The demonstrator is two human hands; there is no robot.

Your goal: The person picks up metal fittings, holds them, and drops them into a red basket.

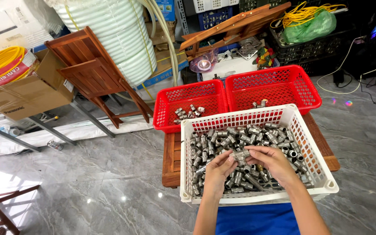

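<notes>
- While both your hands meet over the white basket (323, 180), your left hand (217, 172) and right hand (271, 160) are pinching one small metal threaded fitting (240, 154) between the fingertips, each grip pressed together on an end of it.
- That fitting hangs just above the heap of loose fittings (223, 139), so if either grip slackens it could drop back among look-alikes and you would likely lose track of which one it was.
- Because you hold it by the fingertips only, a twist against stiff threads could make it slip or nip a finger.
- The white basket reaches past the near edge of the wooden desk (172, 161); leaning your wrists on its near rim might tip it toward you and spill the pieces on the floor.
- Beyond your grip, the left red basket (170, 106) holds a small cluster of fittings, the right red basket (303, 93) only a couple, too small to tell apart.
- Your palms cover the fittings below them, and whether the held piece is one part or two joined cannot be made out.
</notes>
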